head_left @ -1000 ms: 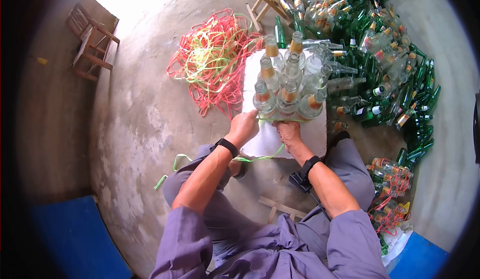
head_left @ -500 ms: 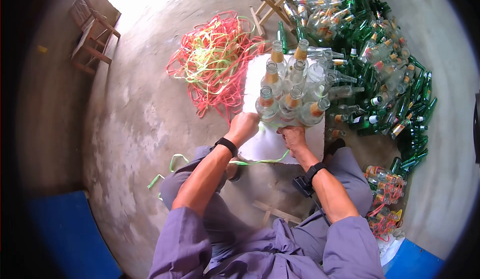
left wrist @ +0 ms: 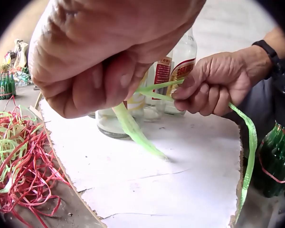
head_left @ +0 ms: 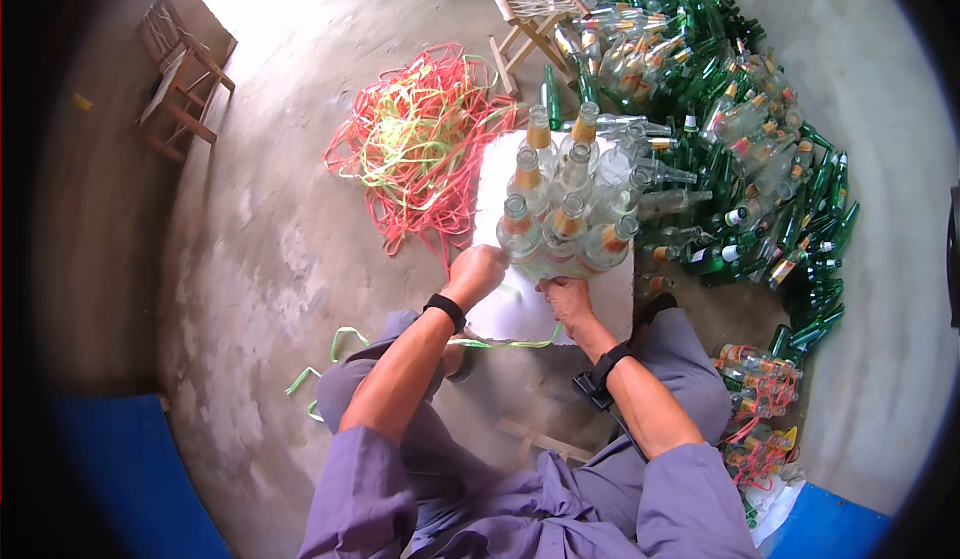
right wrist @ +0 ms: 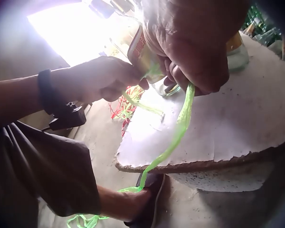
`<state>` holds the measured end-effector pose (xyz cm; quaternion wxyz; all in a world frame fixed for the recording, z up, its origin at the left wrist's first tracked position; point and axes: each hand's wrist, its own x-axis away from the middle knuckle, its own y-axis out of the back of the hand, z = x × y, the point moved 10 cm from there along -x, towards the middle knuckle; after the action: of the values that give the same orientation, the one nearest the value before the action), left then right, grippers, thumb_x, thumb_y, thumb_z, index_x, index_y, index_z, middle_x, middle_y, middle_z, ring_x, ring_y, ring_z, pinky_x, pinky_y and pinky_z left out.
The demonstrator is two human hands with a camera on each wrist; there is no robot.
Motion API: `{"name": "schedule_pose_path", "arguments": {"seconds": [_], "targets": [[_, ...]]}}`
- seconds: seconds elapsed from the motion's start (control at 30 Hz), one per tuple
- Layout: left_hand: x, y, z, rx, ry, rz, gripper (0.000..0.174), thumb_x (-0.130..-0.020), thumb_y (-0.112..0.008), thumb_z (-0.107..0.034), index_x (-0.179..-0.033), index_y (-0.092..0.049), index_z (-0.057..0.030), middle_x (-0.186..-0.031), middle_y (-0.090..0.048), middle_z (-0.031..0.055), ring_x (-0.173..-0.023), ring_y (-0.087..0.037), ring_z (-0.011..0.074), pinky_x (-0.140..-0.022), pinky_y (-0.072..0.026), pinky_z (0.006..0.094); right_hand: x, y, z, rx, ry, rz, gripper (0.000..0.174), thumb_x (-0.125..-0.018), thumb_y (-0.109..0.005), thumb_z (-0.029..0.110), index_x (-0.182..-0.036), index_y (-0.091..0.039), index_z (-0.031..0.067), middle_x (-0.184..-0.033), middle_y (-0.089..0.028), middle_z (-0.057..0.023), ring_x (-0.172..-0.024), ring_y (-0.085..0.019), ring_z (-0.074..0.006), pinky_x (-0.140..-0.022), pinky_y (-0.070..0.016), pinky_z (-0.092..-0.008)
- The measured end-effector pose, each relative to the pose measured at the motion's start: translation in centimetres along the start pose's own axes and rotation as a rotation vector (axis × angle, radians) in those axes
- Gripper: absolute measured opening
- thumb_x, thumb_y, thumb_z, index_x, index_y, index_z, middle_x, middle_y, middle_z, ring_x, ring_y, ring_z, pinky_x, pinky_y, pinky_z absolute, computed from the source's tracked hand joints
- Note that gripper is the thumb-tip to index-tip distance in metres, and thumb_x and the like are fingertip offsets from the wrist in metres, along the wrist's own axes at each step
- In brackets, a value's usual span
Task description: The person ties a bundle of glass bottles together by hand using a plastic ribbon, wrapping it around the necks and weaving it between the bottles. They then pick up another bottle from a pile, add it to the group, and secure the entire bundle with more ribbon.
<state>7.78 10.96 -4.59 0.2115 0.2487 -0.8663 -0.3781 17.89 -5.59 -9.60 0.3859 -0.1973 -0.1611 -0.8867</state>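
A cluster of clear glass bottles (head_left: 570,212) with orange-and-gold neck labels stands upright on a white board (head_left: 492,317). At the cluster's near side, my left hand (head_left: 476,274) grips a light green plastic strap (left wrist: 133,130), whose short end sticks out below the fingers. My right hand (head_left: 568,302), just to the right, pinches the same strap, a stretch of which runs between both hands in the left wrist view. From under the right hand a long tail (right wrist: 180,128) hangs over the board's front edge to the floor. Bottles hide part of the strap.
A tangled heap of red and green straps (head_left: 420,144) lies left of the board. Loose green and clear bottles (head_left: 720,149) pile up on the right, with strapped bundles (head_left: 760,409) nearer me. A folding stool (head_left: 535,19) stands behind; a wooden chair (head_left: 180,84) is at far left.
The head view has tilted upward, so the scene sits lower and a green bottle bundle shows more at the top. Both hands keep hold of the strap beside the bottles, with little movement.
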Motion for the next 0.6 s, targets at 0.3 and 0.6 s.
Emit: {"name": "schedule_pose_path", "arguments": {"seconds": [0.3,0.6], "targets": [[0.8,-0.2,1.0,0.169,0.245,0.070,0.024,-0.083,-0.052,-0.011,-0.089,-0.074,-0.0050,-0.070,-0.069,0.0144,-0.057,-0.068,0.0261,-0.057,-0.0542,0.0400,2.4,0.3,-0.6,0.039,-0.124,0.102,0.022,-0.089,-0.064,0.019,-0.084,-0.071,-0.0021,-0.062,-0.051,0.0026,-0.046,-0.040,-0.0049,-0.038,-0.0271,-0.0238],[1.8,-0.7,0.7,0.332,0.280,0.061,0.020,-0.088,-0.054,-0.013,-0.087,-0.072,-0.0040,-0.070,-0.070,0.0132,-0.052,-0.069,0.0246,-0.054,-0.0563,0.0376,5.7,-3.9,-1.1,-0.063,-0.249,0.263,0.019,-0.091,-0.061,0.015,-0.089,-0.070,-0.0015,-0.064,-0.054,0.0017,-0.048,-0.043,-0.0055,-0.042,-0.0341,-0.0228]]}}
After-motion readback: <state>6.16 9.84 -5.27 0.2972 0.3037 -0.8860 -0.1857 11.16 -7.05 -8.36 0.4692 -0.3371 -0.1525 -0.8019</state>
